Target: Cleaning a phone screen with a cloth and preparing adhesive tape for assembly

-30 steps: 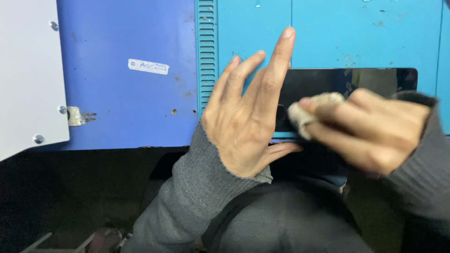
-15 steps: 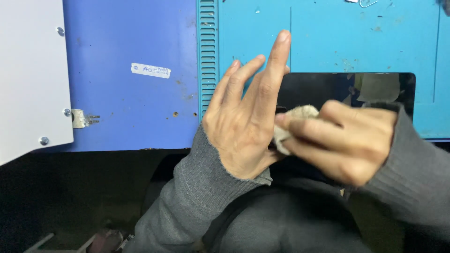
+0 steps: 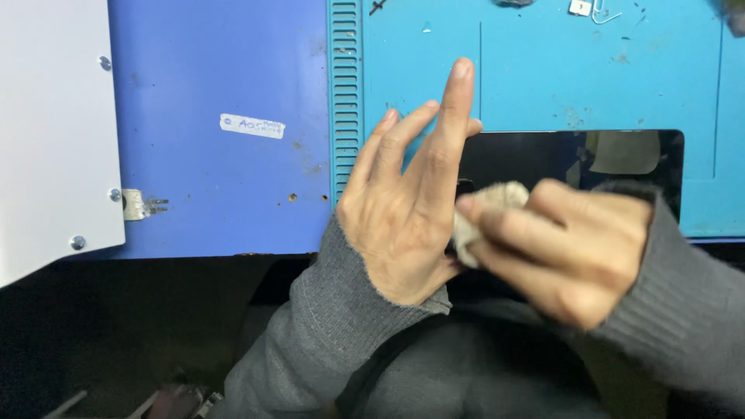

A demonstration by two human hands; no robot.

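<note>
A flat black glossy screen panel (image 3: 559,159) lies on a light-blue work mat (image 3: 543,70) at the table's near edge. My left hand (image 3: 407,202) rests at the panel's left end with its fingers spread and raised, palm side against the panel's edge. My right hand (image 3: 566,248) pinches a small off-white cloth wad (image 3: 489,206) and presses it onto the panel's left part, right beside my left hand. Both arms wear grey knit sleeves. The panel's lower part is hidden behind my hands.
A darker blue table top (image 3: 217,124) lies left of the mat, with a white sticker (image 3: 252,126). A white panel (image 3: 50,132) with screws stands at far left. Small metal bits (image 3: 590,9) lie at the mat's far edge. Dark floor lies below.
My right hand has slid the cloth wad leftwards along the panel, towards my left hand. My left hand has stayed in place at the panel's left end.
</note>
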